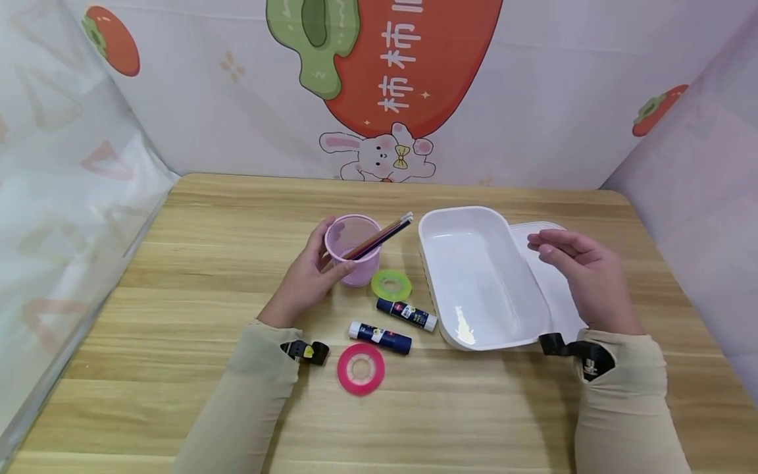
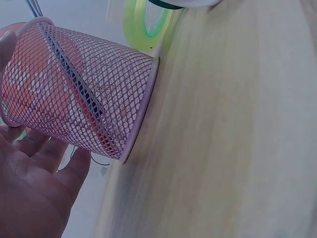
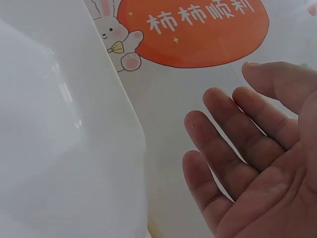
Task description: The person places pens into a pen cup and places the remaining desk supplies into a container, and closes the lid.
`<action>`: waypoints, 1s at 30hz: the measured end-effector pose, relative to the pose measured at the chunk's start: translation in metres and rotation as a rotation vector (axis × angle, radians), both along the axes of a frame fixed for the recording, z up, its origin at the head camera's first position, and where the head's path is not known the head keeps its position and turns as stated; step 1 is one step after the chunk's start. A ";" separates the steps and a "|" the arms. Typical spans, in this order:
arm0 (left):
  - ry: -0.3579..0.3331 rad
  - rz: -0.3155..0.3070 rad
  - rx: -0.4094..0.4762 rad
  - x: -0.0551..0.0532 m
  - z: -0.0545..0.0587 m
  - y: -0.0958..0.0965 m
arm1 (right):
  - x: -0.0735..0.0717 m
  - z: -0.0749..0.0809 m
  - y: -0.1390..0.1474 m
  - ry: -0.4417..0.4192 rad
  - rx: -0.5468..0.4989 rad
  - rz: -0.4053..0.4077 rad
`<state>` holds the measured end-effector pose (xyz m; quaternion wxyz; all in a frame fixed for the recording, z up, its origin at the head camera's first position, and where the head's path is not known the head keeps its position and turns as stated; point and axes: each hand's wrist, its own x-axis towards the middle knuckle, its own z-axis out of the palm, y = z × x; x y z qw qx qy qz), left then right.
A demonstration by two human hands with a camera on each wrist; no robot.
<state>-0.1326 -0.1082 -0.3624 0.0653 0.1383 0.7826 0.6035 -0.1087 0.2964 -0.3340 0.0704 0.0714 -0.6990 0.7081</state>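
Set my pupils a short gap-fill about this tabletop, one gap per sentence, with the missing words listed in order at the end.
1. The mesh cup is held by the person's ____ hand.
2. In the head view, the white tub stands to the ____ of the cup.
3. The glue sticks on the table number ____.
4. Of the yellow-green tape roll and the pink tape roll, the ____ one lies nearer the cup.

Missing words: left; right; two; yellow-green.
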 end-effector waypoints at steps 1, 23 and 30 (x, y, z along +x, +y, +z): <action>0.000 0.001 -0.001 0.000 0.000 0.000 | 0.000 -0.001 0.001 -0.001 -0.013 0.011; -0.009 -0.005 0.015 0.000 0.002 0.000 | -0.015 -0.041 0.000 -0.235 0.325 -0.147; -0.017 -0.003 0.008 0.000 0.002 0.000 | -0.018 -0.050 -0.007 -0.304 0.356 -0.176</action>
